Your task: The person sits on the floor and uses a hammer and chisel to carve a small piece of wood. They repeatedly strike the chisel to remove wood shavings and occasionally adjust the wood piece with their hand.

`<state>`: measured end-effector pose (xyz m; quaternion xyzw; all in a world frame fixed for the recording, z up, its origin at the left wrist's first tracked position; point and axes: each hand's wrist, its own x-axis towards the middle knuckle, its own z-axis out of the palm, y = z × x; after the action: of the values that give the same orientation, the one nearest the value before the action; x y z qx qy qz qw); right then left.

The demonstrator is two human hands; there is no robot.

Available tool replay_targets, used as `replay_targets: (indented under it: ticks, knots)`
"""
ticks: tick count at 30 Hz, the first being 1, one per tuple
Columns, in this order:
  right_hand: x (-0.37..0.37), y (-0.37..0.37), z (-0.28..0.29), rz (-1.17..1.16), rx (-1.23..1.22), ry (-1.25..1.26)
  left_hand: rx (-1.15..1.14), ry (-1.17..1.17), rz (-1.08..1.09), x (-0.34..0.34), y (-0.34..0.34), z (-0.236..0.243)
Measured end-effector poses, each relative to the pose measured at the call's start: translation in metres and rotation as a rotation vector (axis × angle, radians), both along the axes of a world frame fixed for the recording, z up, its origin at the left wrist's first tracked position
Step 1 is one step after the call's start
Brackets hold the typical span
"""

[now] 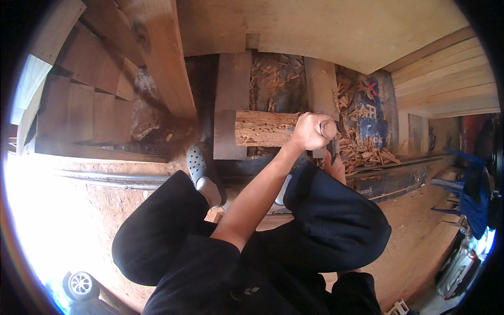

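My left hand (310,131) is closed round a thick wooden handle (328,129), whose round end faces up. Whatever lies below that handle is hidden. The fist rests over the right end of a rough, chipped wooden beam (265,129). Just below and to the right, my right hand (336,168) shows only in part beside my knee. Its fingers look bent around something dark that I cannot make out. The beam lies across a left timber (230,105) and a right timber (320,79), its surface scored with many small cuts.
Wood chips (367,156) are heaped right of the beam, near a dark blue printed sheet (371,126). A large pale board (315,26) spans the far side. An upright post (165,58) stands left, a blue chair (472,189) right. My clog (199,163) is left of the beam.
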<state>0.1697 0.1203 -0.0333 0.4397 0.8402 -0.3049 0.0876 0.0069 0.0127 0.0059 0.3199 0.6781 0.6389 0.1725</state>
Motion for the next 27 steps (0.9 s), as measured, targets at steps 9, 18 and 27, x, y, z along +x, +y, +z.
replay_targets:
  ticks: [9, 18, 27]
  knots:
    - [0.007, 0.001, -0.017, 0.041, 0.098, 0.063, -0.26, 0.098, -0.176, -0.004, 0.024, 0.012]
    - [0.007, -0.006, -0.013, -0.028, 0.073, 0.118, -0.254, 0.157, 0.141, 0.024, 0.039, 0.007]
    - [0.011, -0.005, -0.021, 0.062, 0.096, 0.079, -0.106, 0.13, 0.321, 0.028, 0.025, 0.013]
